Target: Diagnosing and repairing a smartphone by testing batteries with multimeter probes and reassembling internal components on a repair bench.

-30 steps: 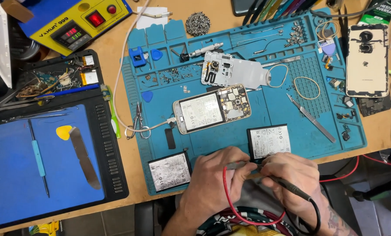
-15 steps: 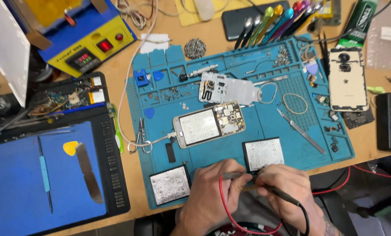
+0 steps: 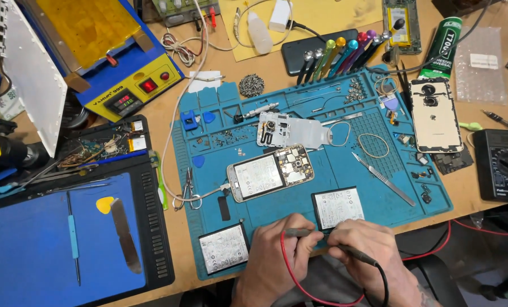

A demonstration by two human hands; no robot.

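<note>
Head view, bench inventory at the metering stage.

Work in hand: left hand (image 3: pixel 277 250) closed around a slim probe with red lead (image 3: pixel 297 232); right hand (image 3: pixel 373 250) closed around a slim probe with black lead (image 3: pixel 353 253). Both tips meet at the near edge of a flat rectangular white-labelled battery (image 3: pixel 337 207), lying near centre on the blue silicone repair mat (image 3: pixel 430 196). Whether the tips touch its contacts cannot be told.

Progress, as judged: disassembly appears complete; testing under way; reassembly outstanding.
- Opened smartphone, circuit board and metal shield exposed (image 3: pixel 270 172), mat centre, cable plugged at its left end.
- White plastic mid-frame (image 3: pixel 291 131), removed, lying just beyond it.
- Cream glossy back cover (image 3: pixel 434 116), far right.
- Loose screws and small parts scattered over the far compartments of the mat.
- Second flat white-labelled battery (image 3: pixel 224 248), near left corner, beside the left hand, untouched.

Other items: steel tweezers (image 3: pixel 383 178), right of centre; black boxy multimeter (image 3: pixel 502 165), right edge; row of coloured-handled screwdrivers (image 3: pixel 338 54), far centre; blue-and-yellow heating unit (image 3: pixel 120 74), far left.
</note>
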